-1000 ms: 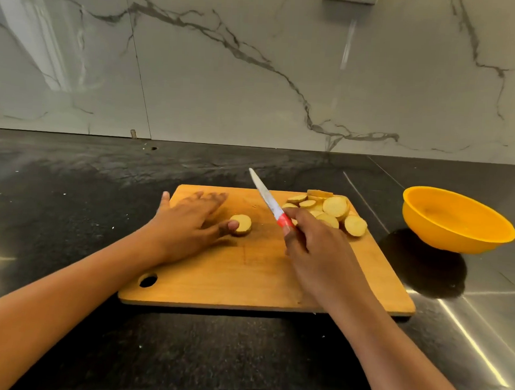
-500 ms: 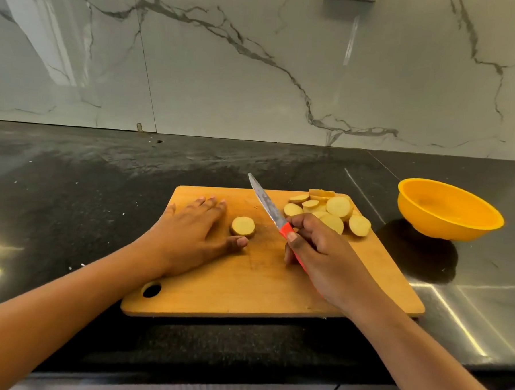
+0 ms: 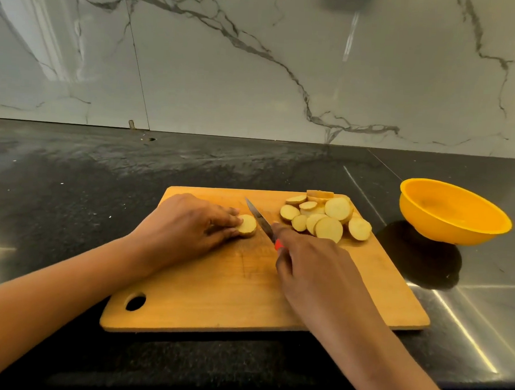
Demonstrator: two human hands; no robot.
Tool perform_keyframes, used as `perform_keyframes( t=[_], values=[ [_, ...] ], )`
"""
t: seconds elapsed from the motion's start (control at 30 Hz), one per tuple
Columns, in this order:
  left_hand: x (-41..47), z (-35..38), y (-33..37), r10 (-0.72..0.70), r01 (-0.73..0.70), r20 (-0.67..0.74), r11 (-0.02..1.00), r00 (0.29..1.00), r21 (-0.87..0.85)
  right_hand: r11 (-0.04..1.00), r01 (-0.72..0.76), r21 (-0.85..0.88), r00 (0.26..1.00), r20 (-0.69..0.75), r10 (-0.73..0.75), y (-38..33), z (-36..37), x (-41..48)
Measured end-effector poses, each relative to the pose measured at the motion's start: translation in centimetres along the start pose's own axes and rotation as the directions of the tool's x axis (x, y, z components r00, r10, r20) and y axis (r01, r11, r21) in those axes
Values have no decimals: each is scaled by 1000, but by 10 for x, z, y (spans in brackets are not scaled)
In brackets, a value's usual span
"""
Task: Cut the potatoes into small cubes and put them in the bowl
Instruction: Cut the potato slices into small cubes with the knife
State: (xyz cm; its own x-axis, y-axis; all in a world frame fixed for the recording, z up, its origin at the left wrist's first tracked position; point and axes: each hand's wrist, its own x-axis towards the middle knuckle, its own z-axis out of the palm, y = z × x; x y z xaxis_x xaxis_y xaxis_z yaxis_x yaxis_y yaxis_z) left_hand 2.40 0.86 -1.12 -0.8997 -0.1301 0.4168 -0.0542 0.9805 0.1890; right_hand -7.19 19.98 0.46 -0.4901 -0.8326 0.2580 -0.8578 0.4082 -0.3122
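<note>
On a black stone counter point(image 3: 56, 190) lies a wooden cutting board point(image 3: 230, 297). Toward its left, the left hand point(image 3: 186, 230) rests on the board, fingers and thumb bent and pinching the left edge of a single round potato slice point(image 3: 248, 225) lying flat. Just right of that slice, a knife point(image 3: 259, 217) points away from the person. Whether its blade touches the slice cannot be told. The right hand point(image 3: 314, 275) has its fingers wrapped round the knife's red handle. At the board's far right corner sits a pile of potato slices point(image 3: 326, 219). Off the board to the right stands an orange bowl point(image 3: 445, 231), with nothing visible inside.

The work appears to be at the dicing of one slice: rounds are cut, but no cubes show. The next move likely calls for bringing the blade over the held slice and pressing down in strips, with the left fingertips kept back from the edge.
</note>
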Motion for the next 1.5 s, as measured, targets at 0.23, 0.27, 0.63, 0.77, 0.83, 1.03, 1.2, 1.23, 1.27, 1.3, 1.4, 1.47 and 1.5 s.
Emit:
perform_keyframes(
  t=[0.23, 0.27, 0.63, 0.77, 0.83, 1.03, 1.2, 1.23, 1.27, 1.3, 1.4, 1.47, 1.5],
  values=[
    [-3, 4, -2, 105, -104, -42, 994, 994, 28, 999, 43, -22, 999, 0, -43, -1, 7, -5],
    [-3, 4, -2, 114, -113, -43, 993, 993, 30, 999, 47, -25, 999, -3, -47, -1, 7, -5],
    [1, 8, -5, 146, -146, -47, 989, 988, 11, 998, 56, 4, 998, 31, -56, -1, 4, -5],
    [0, 9, -7, 139, -140, -47, 990, 989, -14, 996, 72, -46, 996, 46, -70, 0, 5, -2],
    [0, 8, -6, 132, -134, -48, 991, 990, -31, 992, 85, -92, 996, 45, -81, -2, 8, 0],
    [0, 7, -4, 137, -139, -60, 990, 989, -27, 983, 91, -160, 990, 121, -71, -14, 6, 14],
    [-1, 6, -4, 103, -105, -26, 993, 994, -55, 981, 106, -163, 981, 177, -77, -6, -1, -17],
    [-1, 6, -4, 97, -98, -23, 993, 995, -63, 983, 100, -156, 980, 187, -70, -5, -3, -22],
    [-1, 6, -4, 87, -89, -25, 994, 996, -66, 985, 93, -146, 980, 189, -64, -4, -5, -26],
    [-1, 6, -3, 78, -80, -34, 995, 996, -63, 987, 88, -136, 981, 186, -62, -4, -7, -28],
    [-1, 5, -3, 52, -55, -59, 997, 997, -59, 993, 77, -92, 983, 176, -60, -2, -12, -32],
    [-2, 4, -3, 47, -51, -71, 997, 996, -58, 995, 76, -67, 985, 158, -65, -1, -16, -32],
    [-3, 4, -3, 48, -53, -74, 997, 996, -59, 995, 74, -59, 988, 142, -65, 0, -17, -31]
  ],
)
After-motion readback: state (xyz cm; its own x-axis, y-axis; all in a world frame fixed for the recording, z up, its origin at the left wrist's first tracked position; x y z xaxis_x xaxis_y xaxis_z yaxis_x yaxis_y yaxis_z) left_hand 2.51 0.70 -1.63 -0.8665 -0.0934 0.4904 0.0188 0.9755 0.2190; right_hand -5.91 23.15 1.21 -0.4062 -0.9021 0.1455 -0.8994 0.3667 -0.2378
